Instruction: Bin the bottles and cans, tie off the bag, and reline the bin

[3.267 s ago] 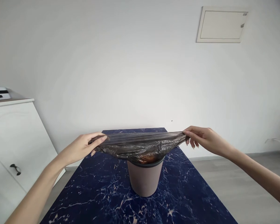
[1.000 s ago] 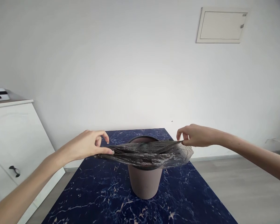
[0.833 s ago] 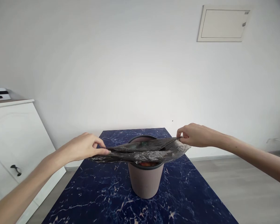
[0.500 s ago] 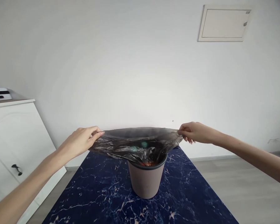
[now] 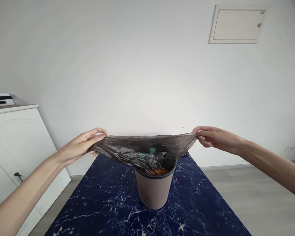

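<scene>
A thin black see-through garbage bag [image 5: 137, 149] is stretched sideways above a trash can [image 5: 154, 193]. My left hand [image 5: 87, 141] pinches the bag's left edge between thumb and fingers. At the opposite end, my right hand [image 5: 212, 136] pinches the other edge. The lower part of the bag hangs into the can, which is greyish pink with a dark rim. Something orange [image 5: 159, 171] shows inside under the plastic, too covered to name. Two greenish spots show through the bag.
The can stands on a dark blue marble-patterned table [image 5: 108, 209]. A white cabinet [image 5: 22, 141] with a black handle is at the left, a white and black object [image 5: 1, 99] on top. A panel door [image 5: 237, 24] is set in the white wall behind.
My hands have moved slightly apart, the right one outward and the left a little up and left. The bag's edge is pulled wider, and more orange shows in the can.
</scene>
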Available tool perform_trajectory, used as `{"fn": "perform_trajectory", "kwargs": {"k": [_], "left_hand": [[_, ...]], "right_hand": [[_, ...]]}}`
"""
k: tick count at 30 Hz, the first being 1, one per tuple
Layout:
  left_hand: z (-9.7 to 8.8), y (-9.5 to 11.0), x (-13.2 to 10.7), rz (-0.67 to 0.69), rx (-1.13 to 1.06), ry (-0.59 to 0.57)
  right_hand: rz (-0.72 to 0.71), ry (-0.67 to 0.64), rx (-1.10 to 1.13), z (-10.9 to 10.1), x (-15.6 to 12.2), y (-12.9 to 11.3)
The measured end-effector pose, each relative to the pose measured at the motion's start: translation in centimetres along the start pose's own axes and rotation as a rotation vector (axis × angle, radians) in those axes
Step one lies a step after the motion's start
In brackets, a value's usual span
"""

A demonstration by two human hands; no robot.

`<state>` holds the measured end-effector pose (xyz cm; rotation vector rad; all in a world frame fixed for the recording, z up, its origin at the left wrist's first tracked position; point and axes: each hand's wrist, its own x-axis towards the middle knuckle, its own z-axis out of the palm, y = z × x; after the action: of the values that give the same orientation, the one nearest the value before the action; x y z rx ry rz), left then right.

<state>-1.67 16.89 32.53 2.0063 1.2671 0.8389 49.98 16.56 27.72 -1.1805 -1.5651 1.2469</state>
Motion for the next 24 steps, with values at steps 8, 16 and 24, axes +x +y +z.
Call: {"fn": "perform_trajectory", "kwargs": {"k": [8,16,24], "left_hand": [[-0.2,-0.4,-0.5,-0.027,0.297,0.031],[0.9,-0.6,-0.5,0.016,0.478,0.129],[0.1,-0.6,-0.4,-0.069,0.135,0.027]], "right_hand": [[-0.089,0.001,-0.283,1.1,-0.4,0.3],[-0.214,0.253,-0.733,1.6,0.5,2.2],[-0.146,0.057,-0.394,1.1,0.8,2.1]]}}
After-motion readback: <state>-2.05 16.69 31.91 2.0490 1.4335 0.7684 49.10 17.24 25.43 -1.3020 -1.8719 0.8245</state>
